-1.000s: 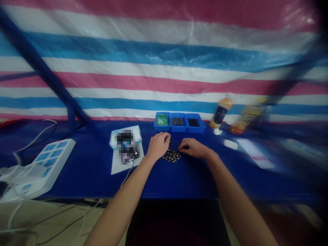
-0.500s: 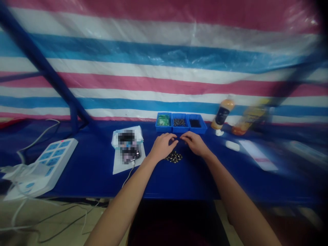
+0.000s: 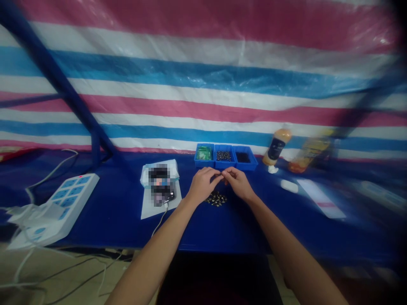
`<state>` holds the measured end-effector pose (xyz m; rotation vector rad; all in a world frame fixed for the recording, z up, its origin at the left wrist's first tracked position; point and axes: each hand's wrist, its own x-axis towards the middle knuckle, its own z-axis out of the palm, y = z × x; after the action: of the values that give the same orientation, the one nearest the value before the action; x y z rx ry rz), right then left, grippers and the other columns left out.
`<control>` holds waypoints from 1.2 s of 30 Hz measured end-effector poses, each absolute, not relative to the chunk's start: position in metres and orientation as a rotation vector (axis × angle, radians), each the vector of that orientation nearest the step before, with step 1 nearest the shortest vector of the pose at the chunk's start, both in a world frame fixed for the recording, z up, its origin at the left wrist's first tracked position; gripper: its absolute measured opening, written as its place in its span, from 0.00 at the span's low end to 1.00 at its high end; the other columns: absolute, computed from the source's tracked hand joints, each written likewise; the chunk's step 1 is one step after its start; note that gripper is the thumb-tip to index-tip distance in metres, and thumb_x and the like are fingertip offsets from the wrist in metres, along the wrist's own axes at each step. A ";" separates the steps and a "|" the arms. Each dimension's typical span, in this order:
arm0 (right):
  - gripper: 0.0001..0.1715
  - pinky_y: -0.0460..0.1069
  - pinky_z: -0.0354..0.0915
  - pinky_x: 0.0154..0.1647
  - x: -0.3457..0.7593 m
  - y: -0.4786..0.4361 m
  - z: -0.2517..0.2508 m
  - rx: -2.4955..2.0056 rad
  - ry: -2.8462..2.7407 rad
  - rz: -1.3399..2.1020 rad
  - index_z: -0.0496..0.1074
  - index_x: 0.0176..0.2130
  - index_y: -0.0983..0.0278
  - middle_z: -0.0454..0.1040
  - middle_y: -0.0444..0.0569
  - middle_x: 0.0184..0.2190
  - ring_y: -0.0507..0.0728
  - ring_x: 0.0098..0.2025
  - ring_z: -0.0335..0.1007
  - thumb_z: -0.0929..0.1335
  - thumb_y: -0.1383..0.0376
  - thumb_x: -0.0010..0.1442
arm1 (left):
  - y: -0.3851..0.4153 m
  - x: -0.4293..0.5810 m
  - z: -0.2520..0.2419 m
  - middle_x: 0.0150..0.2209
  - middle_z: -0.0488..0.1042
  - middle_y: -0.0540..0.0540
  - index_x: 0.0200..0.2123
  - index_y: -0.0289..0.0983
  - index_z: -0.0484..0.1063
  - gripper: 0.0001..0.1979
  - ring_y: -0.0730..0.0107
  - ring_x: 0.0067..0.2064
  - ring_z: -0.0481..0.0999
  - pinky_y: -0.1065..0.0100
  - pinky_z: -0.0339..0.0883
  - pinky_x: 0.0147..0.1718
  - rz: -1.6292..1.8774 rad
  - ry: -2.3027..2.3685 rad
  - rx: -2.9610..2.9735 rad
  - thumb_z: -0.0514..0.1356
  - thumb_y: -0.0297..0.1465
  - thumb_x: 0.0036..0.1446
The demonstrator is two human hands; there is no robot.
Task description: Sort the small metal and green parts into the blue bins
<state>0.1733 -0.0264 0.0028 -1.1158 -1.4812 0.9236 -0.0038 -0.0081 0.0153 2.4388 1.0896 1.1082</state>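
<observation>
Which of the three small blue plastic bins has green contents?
The leftmost blue plastic bin; the middle bin holds small speckled pieces, the right bin black contents.

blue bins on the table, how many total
3, side by side in one row: the left bin with green contents, the middle bin with small speckled pieces, and the right bin with dark contents; none appears hidden.

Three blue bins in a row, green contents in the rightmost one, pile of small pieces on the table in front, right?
No: the head view shows the green contents in the leftmost bin. The bin row and the pile of small pieces are as you said.
</observation>
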 end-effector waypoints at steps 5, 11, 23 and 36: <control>0.23 0.48 0.65 0.32 0.171 -0.025 -0.001 -1.106 -1.531 0.980 0.67 0.32 0.62 0.71 0.43 0.26 0.52 0.28 0.67 0.64 0.45 0.62 | -0.009 -0.004 0.017 0.39 0.78 0.46 0.41 0.41 0.76 0.12 0.64 0.43 0.74 0.60 0.66 0.48 1.107 1.070 2.414 0.55 0.40 0.65; 0.26 0.48 0.62 0.31 0.173 -0.027 0.007 -1.138 -1.491 0.959 0.65 0.23 0.63 0.66 0.42 0.20 0.51 0.25 0.62 0.65 0.47 0.62 | -0.016 -0.003 0.024 0.38 0.78 0.47 0.44 0.41 0.75 0.14 0.64 0.41 0.75 0.61 0.67 0.46 1.065 1.054 2.382 0.55 0.42 0.65; 0.28 0.49 0.59 0.30 0.179 -0.023 0.004 -1.010 -1.063 1.215 0.58 0.18 0.61 0.57 0.39 0.13 0.51 0.21 0.58 0.72 0.49 0.55 | -0.015 -0.004 0.022 0.34 0.76 0.47 0.41 0.39 0.76 0.16 0.66 0.38 0.74 0.64 0.67 0.41 1.079 1.036 2.380 0.52 0.41 0.67; 0.27 0.47 0.56 0.24 0.186 -0.015 0.002 -1.061 -0.776 1.319 0.57 0.20 0.61 0.55 0.38 0.14 0.49 0.20 0.55 0.74 0.50 0.50 | -0.012 -0.003 0.017 0.34 0.76 0.48 0.40 0.40 0.76 0.10 0.68 0.37 0.74 0.66 0.66 0.38 1.026 1.065 2.422 0.55 0.35 0.65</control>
<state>0.1864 -0.0148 0.0024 -1.0609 -0.7764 1.3186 -0.0030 -0.0122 0.0174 2.4223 1.0655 1.0262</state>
